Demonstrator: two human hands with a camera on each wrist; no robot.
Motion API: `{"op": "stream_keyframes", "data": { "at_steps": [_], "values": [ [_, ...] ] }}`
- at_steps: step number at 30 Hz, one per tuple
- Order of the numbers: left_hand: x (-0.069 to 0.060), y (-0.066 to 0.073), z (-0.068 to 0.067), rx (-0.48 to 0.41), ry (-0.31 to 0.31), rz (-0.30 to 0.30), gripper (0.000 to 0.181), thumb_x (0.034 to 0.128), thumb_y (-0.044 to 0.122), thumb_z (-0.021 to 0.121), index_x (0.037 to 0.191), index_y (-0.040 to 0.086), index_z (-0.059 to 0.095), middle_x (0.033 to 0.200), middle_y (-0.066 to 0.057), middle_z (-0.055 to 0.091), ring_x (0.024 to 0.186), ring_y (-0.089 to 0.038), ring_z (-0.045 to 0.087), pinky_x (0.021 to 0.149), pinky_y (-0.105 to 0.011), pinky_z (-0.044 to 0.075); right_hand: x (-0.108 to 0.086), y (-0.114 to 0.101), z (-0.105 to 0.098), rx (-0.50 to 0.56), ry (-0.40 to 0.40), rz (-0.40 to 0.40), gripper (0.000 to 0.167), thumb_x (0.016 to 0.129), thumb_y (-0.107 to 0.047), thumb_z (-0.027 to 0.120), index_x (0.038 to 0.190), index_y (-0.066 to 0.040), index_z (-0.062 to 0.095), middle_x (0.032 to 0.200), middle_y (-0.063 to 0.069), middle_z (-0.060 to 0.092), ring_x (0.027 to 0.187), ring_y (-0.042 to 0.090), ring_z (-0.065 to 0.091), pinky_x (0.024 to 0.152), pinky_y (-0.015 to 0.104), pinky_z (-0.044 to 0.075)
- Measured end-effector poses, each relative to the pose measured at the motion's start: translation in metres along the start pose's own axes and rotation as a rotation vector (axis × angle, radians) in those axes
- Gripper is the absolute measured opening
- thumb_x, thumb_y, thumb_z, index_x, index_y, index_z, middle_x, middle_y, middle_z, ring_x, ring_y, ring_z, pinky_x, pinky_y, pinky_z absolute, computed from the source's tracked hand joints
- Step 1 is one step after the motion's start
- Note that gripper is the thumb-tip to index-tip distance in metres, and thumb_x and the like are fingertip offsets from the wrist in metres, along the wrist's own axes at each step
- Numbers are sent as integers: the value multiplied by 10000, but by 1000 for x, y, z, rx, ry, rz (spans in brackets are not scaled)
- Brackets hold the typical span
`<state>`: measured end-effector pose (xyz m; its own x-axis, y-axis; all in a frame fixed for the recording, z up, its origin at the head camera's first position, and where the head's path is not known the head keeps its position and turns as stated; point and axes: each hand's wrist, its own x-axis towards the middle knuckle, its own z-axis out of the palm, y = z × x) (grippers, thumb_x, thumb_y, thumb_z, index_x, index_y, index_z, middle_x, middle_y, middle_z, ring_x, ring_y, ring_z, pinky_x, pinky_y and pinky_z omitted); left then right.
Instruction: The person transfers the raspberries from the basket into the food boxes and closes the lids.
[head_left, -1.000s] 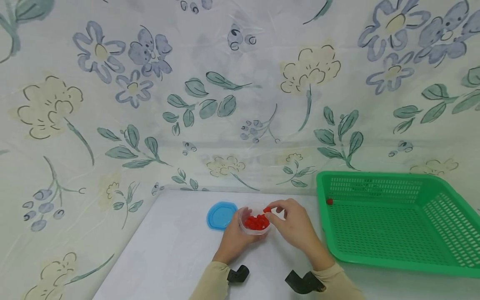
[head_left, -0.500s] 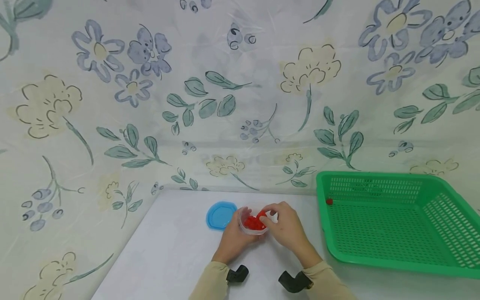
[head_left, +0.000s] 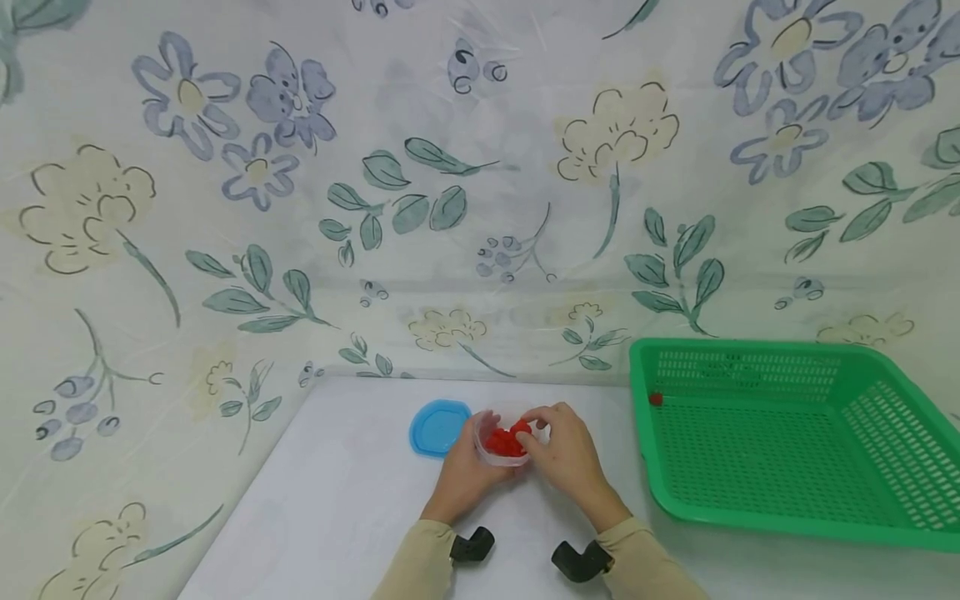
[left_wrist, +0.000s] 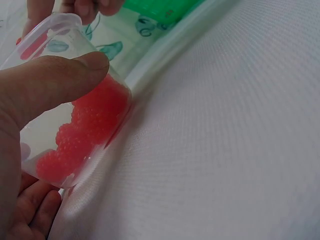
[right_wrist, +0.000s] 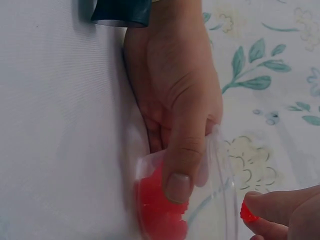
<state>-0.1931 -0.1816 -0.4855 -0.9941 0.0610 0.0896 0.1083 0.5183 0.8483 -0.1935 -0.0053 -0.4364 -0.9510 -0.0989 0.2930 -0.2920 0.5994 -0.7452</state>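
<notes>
A clear plastic tub (left_wrist: 50, 120) with several red raspberries (left_wrist: 90, 125) inside is held by my left hand (head_left: 467, 471). In the left wrist view its thumb lies across the tub's side, and the tub stands tilted. At the tub's mouth my right hand (head_left: 566, 454) pinches one raspberry (right_wrist: 248, 212) between thumb and finger, seen in the right wrist view just outside the rim. A blue lid (head_left: 437, 429) lies on the white table, left of and slightly behind the tub.
To the right stands a large green plastic basket (head_left: 750, 521), with one small red raspberry (head_left: 656, 399) in its far left corner. A floral cloth (head_left: 517, 183) hangs behind the white table (head_left: 322, 500).
My right hand has moved left and slightly down to the tub's mouth, still pinching the raspberry. The left hand and tub have stayed almost in place; the head view has shifted slightly.
</notes>
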Motion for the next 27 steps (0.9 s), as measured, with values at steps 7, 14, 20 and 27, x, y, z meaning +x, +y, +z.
{"op": "stream_keyframes", "data": {
  "at_steps": [7,14,20,27],
  "values": [
    [1,1,2,12,-8,-17,930,721,369,910,1466,149,399,1429,-34,547,1328,-299,479,1010,-529,496,-1,8,5,-27,17,11,181,835,-145,806,992,-90,737,902,54,606,760,155,500,612,243,482],
    [3,2,2,20,-10,-24,933,708,361,918,1461,156,407,1430,-27,550,1331,-296,481,1022,-536,485,0,10,8,-24,12,18,182,840,-144,801,999,-83,736,913,64,607,771,160,507,628,255,489],
    [3,1,1,25,-9,-19,936,706,362,919,1461,146,409,1428,-38,550,1326,-308,483,1007,-534,497,0,8,5,-13,31,-7,178,832,-130,801,992,-88,732,914,53,606,778,163,519,639,270,498],
    [4,1,0,18,-4,-24,935,706,359,919,1461,149,410,1428,-38,547,1323,-310,480,992,-534,508,0,2,1,-10,32,-12,174,843,-132,788,1006,-101,733,933,53,605,794,175,529,640,263,497]
  ]
}}
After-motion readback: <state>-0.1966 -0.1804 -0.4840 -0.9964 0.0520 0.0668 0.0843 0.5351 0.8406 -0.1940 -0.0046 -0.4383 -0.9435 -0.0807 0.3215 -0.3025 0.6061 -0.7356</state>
